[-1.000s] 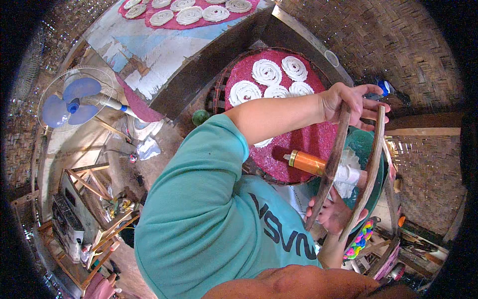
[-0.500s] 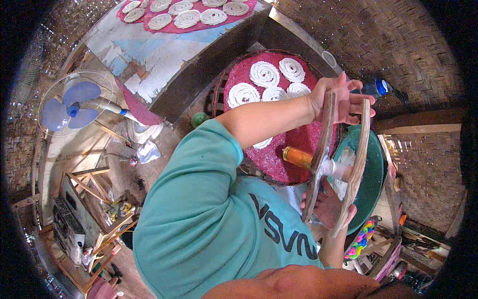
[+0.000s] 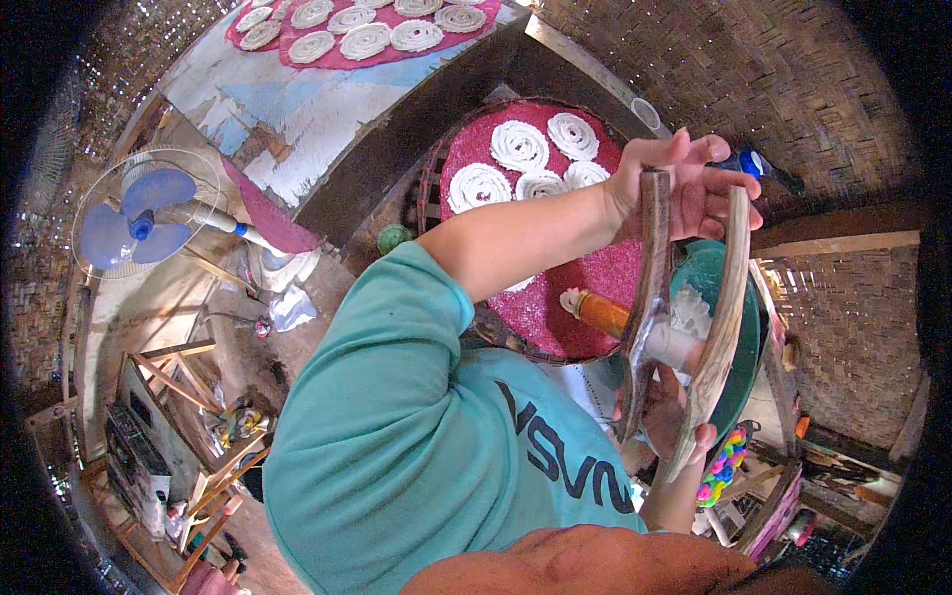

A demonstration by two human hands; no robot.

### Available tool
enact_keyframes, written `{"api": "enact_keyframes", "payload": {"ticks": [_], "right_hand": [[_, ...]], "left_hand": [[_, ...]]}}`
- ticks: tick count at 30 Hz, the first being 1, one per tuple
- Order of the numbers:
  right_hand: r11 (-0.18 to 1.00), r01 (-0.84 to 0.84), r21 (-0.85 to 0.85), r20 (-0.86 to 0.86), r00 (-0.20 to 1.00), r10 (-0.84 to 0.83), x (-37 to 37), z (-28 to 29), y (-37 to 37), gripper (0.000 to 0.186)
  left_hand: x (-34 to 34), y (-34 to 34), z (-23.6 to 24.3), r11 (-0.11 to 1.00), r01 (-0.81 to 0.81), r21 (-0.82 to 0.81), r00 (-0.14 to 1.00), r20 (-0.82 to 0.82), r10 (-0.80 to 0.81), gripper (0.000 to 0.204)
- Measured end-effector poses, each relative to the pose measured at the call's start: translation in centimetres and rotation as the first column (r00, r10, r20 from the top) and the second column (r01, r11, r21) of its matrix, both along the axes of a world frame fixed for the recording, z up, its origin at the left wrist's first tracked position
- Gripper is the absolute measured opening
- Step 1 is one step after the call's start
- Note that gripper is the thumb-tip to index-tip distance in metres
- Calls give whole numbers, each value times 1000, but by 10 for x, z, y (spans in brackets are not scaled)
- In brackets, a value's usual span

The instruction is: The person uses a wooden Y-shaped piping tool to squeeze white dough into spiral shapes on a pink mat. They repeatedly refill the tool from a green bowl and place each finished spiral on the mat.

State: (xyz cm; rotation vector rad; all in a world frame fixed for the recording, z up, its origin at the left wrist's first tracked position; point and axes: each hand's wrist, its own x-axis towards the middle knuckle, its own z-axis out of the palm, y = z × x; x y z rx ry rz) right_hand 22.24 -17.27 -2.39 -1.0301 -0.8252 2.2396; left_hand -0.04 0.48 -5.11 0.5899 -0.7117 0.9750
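Left grip: left hand (image 3: 679, 188) closed around the top ends of the wooden press handles (image 3: 650, 297).
Right grip: right hand (image 3: 666, 416) clasps their lower ends.
Press: hangs between both grips, over the teal basin (image 3: 739, 297).
Risk: uneven squeezing could drop dough beside the pink tray (image 3: 555, 288).
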Motion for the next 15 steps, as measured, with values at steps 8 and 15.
{"api": "enact_keyframes", "payload": {"ticks": [8, 15], "right_hand": [[997, 54, 58, 65, 996, -58, 19, 15, -8, 112], [996, 82, 29, 65, 994, -83, 14, 15, -16, 112]], "left_hand": [[15, -4, 21, 992, -29, 125, 993, 115, 15, 50], [-8, -20, 33, 981, -68, 182, 996, 76, 55, 46]]}}
